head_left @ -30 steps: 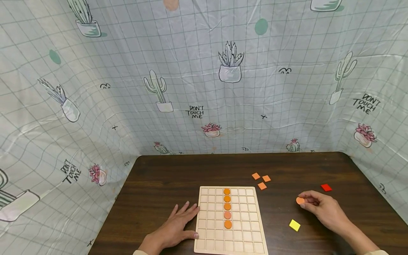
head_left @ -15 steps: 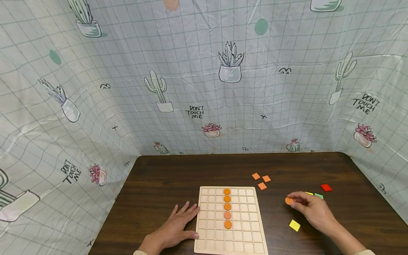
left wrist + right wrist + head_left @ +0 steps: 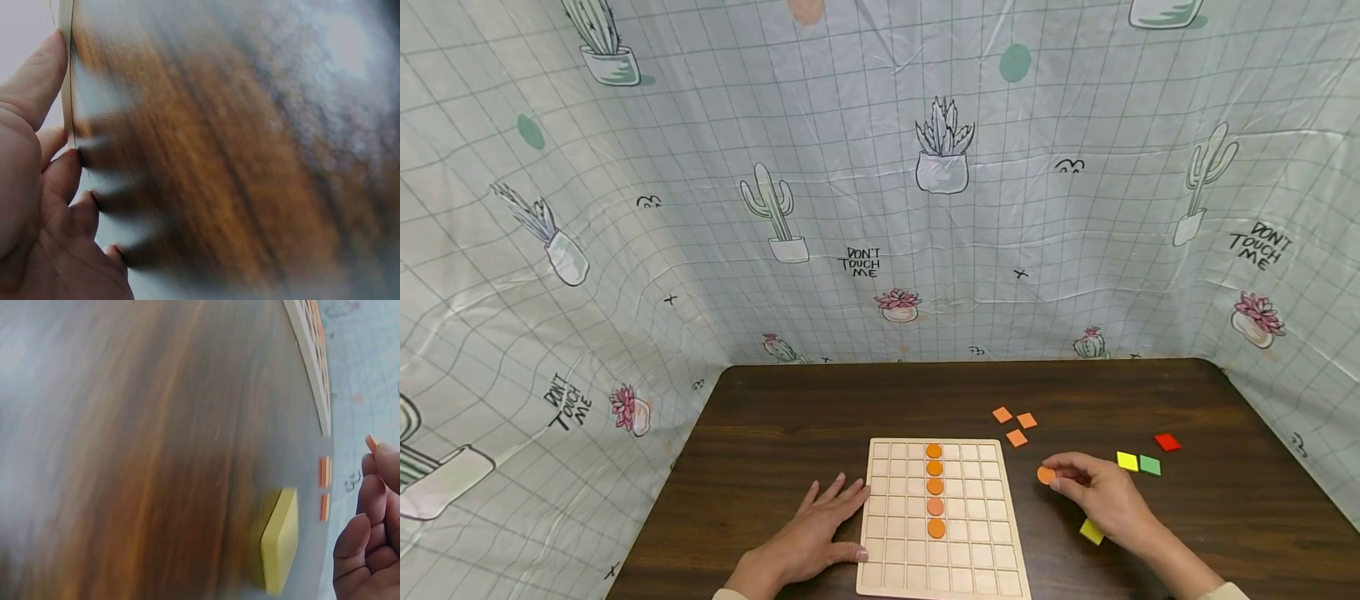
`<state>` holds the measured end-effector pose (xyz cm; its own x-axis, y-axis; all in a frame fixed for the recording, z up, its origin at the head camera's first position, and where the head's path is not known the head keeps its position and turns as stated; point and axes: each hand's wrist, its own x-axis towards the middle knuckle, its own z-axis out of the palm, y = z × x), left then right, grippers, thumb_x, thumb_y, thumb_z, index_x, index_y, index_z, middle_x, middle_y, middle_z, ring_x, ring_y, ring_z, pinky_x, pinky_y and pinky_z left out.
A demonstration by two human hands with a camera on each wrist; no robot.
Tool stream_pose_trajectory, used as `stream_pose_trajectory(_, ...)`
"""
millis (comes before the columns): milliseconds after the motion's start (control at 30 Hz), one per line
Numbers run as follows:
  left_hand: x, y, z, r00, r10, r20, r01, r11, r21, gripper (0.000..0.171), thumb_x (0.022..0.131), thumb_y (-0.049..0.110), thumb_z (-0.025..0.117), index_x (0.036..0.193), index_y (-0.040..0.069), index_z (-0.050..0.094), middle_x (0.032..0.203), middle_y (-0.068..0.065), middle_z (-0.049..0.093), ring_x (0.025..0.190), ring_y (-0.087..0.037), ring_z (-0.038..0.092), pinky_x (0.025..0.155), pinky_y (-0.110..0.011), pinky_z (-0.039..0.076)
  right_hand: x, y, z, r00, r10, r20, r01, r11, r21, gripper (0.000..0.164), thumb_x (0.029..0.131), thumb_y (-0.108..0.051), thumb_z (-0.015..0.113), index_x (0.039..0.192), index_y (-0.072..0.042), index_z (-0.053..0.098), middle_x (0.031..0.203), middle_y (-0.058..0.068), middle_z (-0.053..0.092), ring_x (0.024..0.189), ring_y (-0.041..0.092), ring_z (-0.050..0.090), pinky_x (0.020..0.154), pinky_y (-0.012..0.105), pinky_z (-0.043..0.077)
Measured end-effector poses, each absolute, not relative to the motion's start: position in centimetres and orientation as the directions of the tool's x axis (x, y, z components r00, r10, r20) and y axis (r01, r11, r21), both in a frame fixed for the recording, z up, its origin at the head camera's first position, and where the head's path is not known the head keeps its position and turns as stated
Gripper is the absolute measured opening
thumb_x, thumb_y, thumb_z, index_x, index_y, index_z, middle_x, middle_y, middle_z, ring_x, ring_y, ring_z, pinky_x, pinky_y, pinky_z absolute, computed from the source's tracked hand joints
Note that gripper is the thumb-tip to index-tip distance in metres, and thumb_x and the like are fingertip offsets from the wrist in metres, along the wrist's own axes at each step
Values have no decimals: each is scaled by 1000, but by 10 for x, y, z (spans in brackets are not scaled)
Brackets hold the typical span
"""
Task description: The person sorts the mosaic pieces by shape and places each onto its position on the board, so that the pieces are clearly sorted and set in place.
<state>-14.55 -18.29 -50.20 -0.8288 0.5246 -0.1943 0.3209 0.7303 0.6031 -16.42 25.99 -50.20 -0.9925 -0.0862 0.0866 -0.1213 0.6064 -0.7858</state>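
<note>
A pale wooden grid board lies on the dark table, with several orange discs in a line down one column. My left hand rests flat with fingers spread, thumb and fingertips at the board's left edge; the left wrist view shows the thumb against that edge. To the right of the board, my right hand pinches an orange disc between thumb and fingers. The right wrist view shows the same disc edge-on, held above the table.
Three orange square tiles lie beyond the board's upper right corner. A yellow tile and a green tile sit side by side, with a red tile behind. Another yellow tile is partly covered by my right hand. A patterned curtain surrounds the table.
My right hand has moved left toward the board with the orange disc, uncovering the yellow and green tiles behind it. My left hand has stayed in place.
</note>
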Motion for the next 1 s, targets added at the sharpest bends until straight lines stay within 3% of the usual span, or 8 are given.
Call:
stream_pose_trajectory(400,-148,-185,-503,-824,532,-194,322,722,612,90,92,50,75,166,16,37,173,-7,31,163,-37,16,129,-68,2,-165,220,-501,-981,-183,63,-156,558,-815,17,95,-7,76,112,-10,78,98,-1,77,81,3,66,69,23,57)
stream_pose_trajectory(1000,-150,-187,-501,-824,537,-181,327,712,621,90,92,49,75,165,13,38,173,-8,32,163,-38,16,129,-68,2,-150,163,-504,-942,-330,63,-227,487,-844,11,93,-11,80,104,-10,80,89,-4,77,71,-1,59,62,21,51)
